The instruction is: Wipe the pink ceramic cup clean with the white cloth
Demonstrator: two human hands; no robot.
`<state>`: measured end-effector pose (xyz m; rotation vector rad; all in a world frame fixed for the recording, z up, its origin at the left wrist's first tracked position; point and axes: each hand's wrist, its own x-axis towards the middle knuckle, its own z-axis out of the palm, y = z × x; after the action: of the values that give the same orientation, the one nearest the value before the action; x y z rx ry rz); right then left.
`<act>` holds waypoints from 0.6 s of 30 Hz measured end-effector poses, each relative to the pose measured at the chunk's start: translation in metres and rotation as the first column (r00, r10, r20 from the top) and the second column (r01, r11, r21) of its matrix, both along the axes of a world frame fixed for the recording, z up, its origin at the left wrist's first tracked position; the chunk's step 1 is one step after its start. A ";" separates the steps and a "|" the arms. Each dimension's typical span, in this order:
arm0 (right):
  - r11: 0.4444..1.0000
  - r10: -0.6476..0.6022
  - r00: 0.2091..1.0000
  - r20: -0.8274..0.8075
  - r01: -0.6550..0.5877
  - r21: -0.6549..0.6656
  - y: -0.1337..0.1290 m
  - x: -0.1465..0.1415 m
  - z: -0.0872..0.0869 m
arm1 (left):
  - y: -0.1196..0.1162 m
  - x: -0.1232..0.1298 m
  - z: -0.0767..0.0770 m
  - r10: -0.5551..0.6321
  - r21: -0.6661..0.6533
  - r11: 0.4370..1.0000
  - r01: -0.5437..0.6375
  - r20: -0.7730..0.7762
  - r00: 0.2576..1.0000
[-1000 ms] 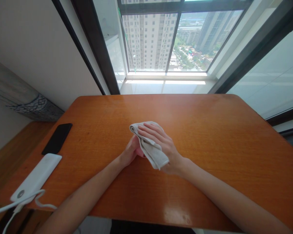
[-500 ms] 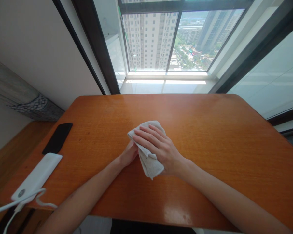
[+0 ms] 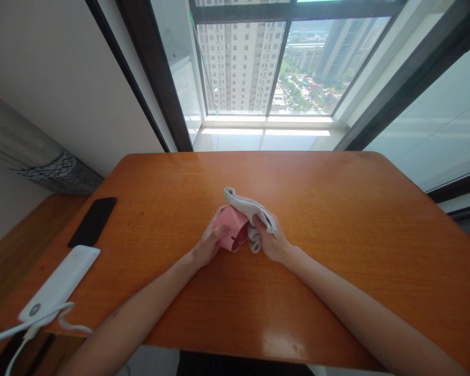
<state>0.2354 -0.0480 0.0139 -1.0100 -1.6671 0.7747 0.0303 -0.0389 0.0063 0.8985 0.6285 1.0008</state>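
In the middle of the head view, my left hand [image 3: 209, 241] grips a small pink hollow holder [image 3: 231, 224] with flat sides. Its open end, with a notch in the rim, tilts toward me and to the right. My right hand [image 3: 273, 241] is closed on a folded greyish-white cloth [image 3: 254, 209], thumb on the near side. The cloth lies against the far right side of the pink holder. Both hands are over the wooden table [image 3: 337, 224]. The fingers of my right hand are mostly hidden behind the cloth.
On the table's left side lie a black phone [image 3: 93, 221] and a white power bank [image 3: 58, 284] with white cables [image 3: 65, 312] plugged in at its near end. A window [image 3: 266, 68] stands beyond the far edge. A grey curtain [image 3: 43, 146] hangs at left.
My right hand has moved right and turned, drawing the cloth off the top of the pink holder. The holder, covered before, now shows in my left hand.
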 end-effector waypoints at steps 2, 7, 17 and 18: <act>0.993 -0.060 0.995 -0.083 0.052 -0.105 0.001 -0.001 -0.006 | 0.001 0.000 -0.001 0.000 -0.013 1.000 0.000 0.012 1.000; 0.981 -0.091 0.979 -0.185 0.056 -0.184 0.006 -0.002 -0.010 | 0.001 0.001 0.000 0.004 -0.062 0.998 -0.004 0.010 1.000; 0.948 -0.079 0.986 -0.149 0.028 -0.317 0.007 0.003 -0.010 | 0.001 0.001 -0.001 0.066 -0.103 0.993 -0.062 0.035 0.997; 0.944 -0.076 0.987 -0.144 0.025 -0.328 0.007 0.004 -0.010 | 0.002 0.001 -0.001 0.067 -0.111 0.992 -0.062 0.043 0.997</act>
<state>0.2394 -0.0409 0.0041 -1.1826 -1.4015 1.0911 0.0313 -0.0374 0.0056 0.7604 0.6704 1.0320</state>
